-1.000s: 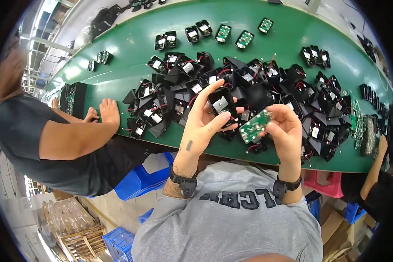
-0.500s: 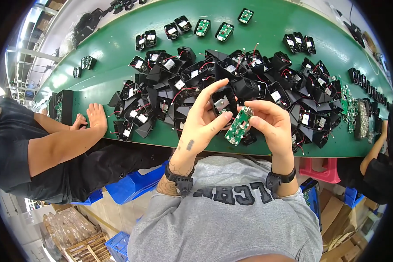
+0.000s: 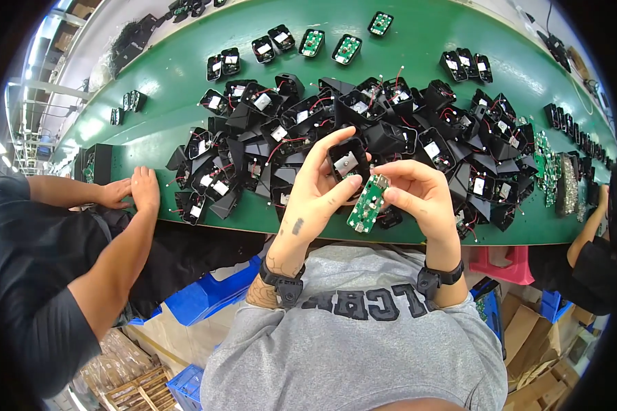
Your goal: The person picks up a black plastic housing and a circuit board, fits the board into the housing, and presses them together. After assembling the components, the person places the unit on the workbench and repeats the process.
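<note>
In my left hand [image 3: 317, 190] is a black plastic housing [image 3: 349, 159], its open side up, with a silvery metal piece inside. My left fingers wrap round its far side and the thumb lies near its front edge. My right hand [image 3: 418, 195] pinches a green circuit board [image 3: 368, 204] between thumb and fingers, tilted just in front of the housing. The board's upper end is close to my left thumb; whether they touch I cannot tell. Beyond both hands lies a heap of similar black housings [image 3: 384, 137] with red wires and white labels.
Several housings with green boards [image 3: 347, 49] stand at the far side of the green table [image 3: 185, 68]. Loose circuit boards [image 3: 545, 168] lie at the right. A co-worker's hands [image 3: 144, 188] rest on the table edge at left; another person's arm [image 3: 596, 216] is at right.
My right hand has shifted slightly left with the circuit board, turning it a little. The housing stays in my left hand. The left co-worker's hands have come together and the arm has swung down.
</note>
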`<state>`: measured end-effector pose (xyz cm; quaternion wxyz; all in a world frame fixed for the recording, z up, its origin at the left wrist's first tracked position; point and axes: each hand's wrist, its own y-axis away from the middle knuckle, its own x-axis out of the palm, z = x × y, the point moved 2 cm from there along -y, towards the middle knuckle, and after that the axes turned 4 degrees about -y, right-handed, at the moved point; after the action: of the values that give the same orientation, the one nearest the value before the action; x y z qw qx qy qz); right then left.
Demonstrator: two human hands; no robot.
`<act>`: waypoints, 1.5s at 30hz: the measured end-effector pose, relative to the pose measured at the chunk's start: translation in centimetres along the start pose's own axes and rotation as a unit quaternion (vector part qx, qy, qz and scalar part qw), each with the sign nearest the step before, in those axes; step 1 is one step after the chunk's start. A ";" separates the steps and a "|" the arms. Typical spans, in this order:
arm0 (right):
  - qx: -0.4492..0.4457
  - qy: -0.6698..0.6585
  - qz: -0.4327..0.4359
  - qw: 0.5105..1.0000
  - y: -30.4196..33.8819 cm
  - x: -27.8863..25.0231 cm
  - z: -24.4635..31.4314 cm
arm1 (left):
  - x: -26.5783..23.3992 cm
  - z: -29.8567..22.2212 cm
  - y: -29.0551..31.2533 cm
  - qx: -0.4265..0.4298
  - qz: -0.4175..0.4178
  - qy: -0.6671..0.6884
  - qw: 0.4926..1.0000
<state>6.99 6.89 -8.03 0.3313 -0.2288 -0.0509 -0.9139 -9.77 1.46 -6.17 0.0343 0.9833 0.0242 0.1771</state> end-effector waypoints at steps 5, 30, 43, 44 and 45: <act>0.011 -0.028 -0.026 0.999 -0.1 0.1 -0.2 | -0.1 0.3 -0.1 0.027 -0.007 -0.020 0.999; -0.356 0.432 -0.154 0.814 1.0 2.0 0.5 | 2.0 2.4 -0.5 0.132 -0.032 0.047 0.990; -0.193 0.174 -0.215 0.941 0.6 0.8 -2.3 | 2.4 2.5 -0.5 0.273 -0.108 -0.153 0.944; -0.185 0.155 -0.215 0.946 0.6 0.9 -2.2 | 2.3 2.4 -0.5 0.293 -0.120 -0.212 0.925; -0.185 0.155 -0.215 0.946 0.6 0.9 -2.2 | 2.1 2.4 -0.5 0.293 -0.121 -0.211 0.925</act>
<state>5.87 5.38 -9.60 0.0826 -0.1251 0.1230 -0.9810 -6.93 1.93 -7.74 -0.2297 0.9538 0.1857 -0.0552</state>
